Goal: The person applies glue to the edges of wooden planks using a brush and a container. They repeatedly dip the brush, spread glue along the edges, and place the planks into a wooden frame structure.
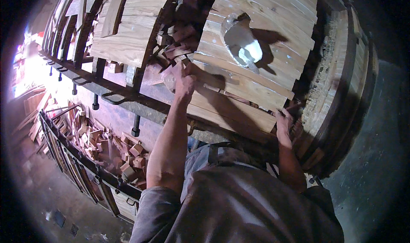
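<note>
Narrow wooden planks [252, 87] lie side by side in front of me as a panel. My left hand [184, 80] is closed at the panel's left end, above loose wood scraps; what its fingers hold is not clear. At the right end of the nearest plank [230, 112], my right hand [283, 122] has its fingers curled around the plank's end. Between this plank and the one beyond it runs a narrow uneven gap. Farther back on the panel stands a cut-open container [240, 40] with a white substance inside.
Another panel [128, 25] lies at the far left across dark metal bars. A metal rail [147, 104] with hanging bolts and loop handles runs along the near side. Wood offcuts [124, 153] fill a bin below left. Stacked boards [329, 85] stand at the right.
</note>
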